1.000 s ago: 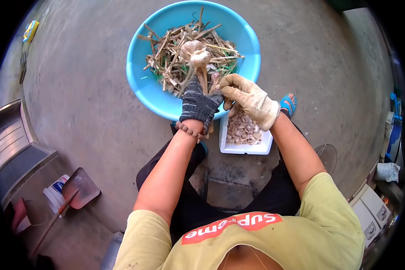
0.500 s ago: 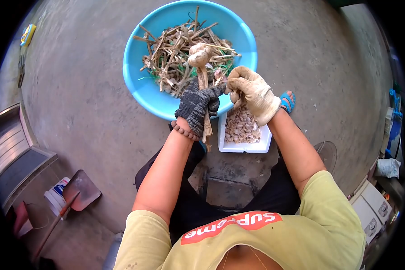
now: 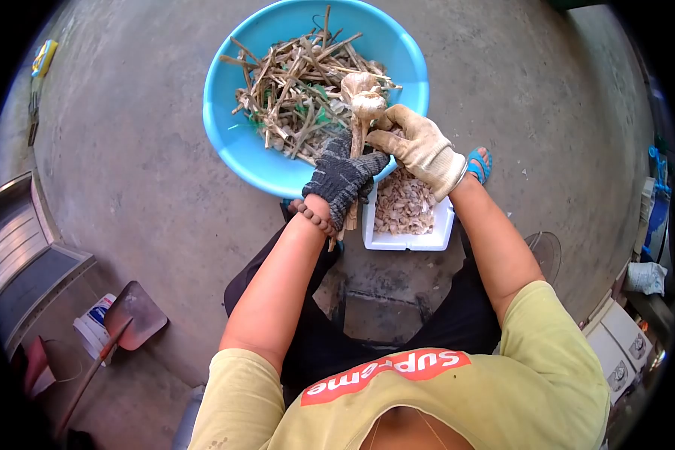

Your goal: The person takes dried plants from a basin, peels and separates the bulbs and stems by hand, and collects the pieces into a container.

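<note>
My left hand [image 3: 341, 176], in a dark grey knit glove, is closed round the dry stalks of a few garlic bulbs [image 3: 362, 94]. The bulbs stick up above the fist, and the stalk ends come out below it. My right hand [image 3: 421, 150], in a cream glove, has its fingers curled against the base of the bulbs; its fingertips are partly hidden. Behind the hands is a blue basin [image 3: 221, 142] with cut dry stalks [image 3: 292, 82] and green scraps. Under my right hand, a white foam box [image 3: 408, 244] holds many loose garlic cloves [image 3: 403, 206].
A blue sandal [image 3: 478, 166] on a foot is right of the box. At left lie a long-handled shovel [image 3: 136, 319], a white bucket [image 3: 91, 330] and a metal-framed panel [image 3: 22, 247]. A round wire guard [image 3: 545, 255] stands at right, with boxes [image 3: 615, 349] beyond.
The garlic bulbs and my left hand have moved right, towards my right hand. My right fingers, apart from the bulbs before, now meet them at the base.
</note>
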